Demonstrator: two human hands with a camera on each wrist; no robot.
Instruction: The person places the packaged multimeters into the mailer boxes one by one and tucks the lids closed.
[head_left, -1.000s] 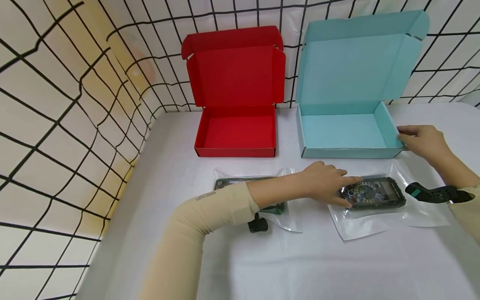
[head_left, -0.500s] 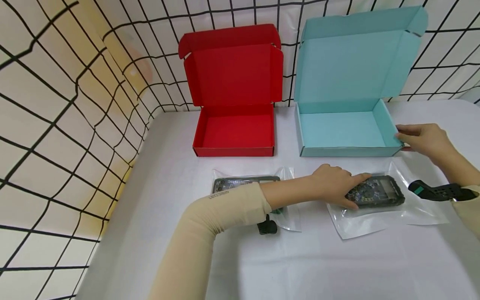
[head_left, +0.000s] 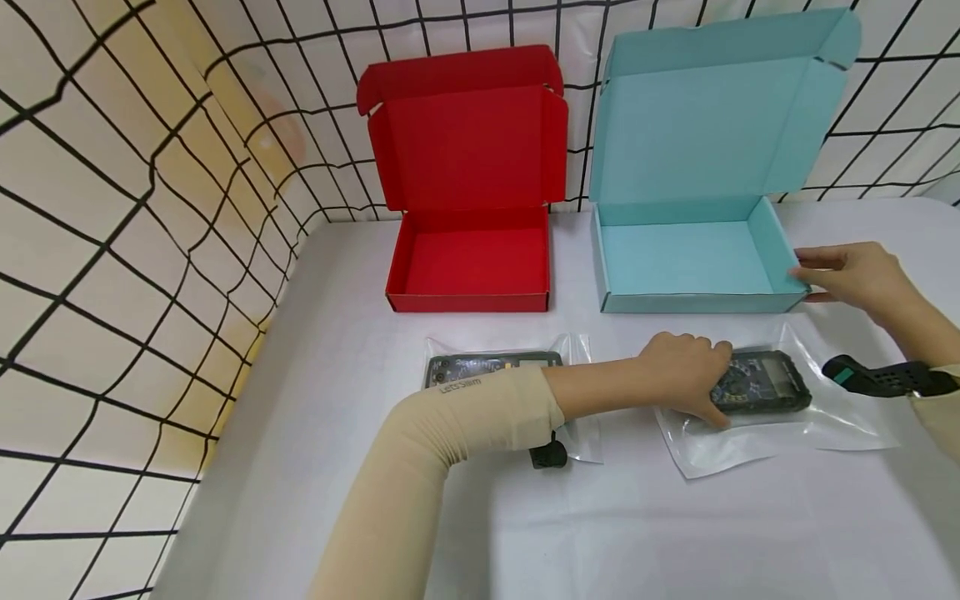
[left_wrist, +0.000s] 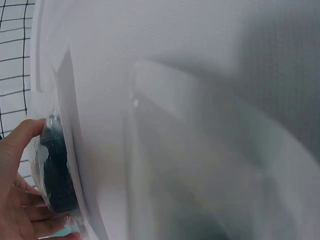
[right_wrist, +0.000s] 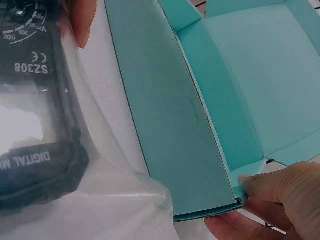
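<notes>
Your left hand [head_left: 686,373] grips one bagged meter [head_left: 768,382] between thumb and fingers — your right hand [head_left: 862,279] pinches the near right corner of the teal box [head_left: 697,303]. Left to right you have two boxes, lids up, the red box [head_left: 468,303] and then the teal one, and two bagged items: one dark device [head_left: 495,363], partly hidden by your left forearm [head_left: 600,387], and the meter, on the white table [head_left: 600,533] just in front of the teal box. It is black, with a round dial, pale rectangular display and "SZ308" lettering — all behind clear, loose plastic.
</notes>
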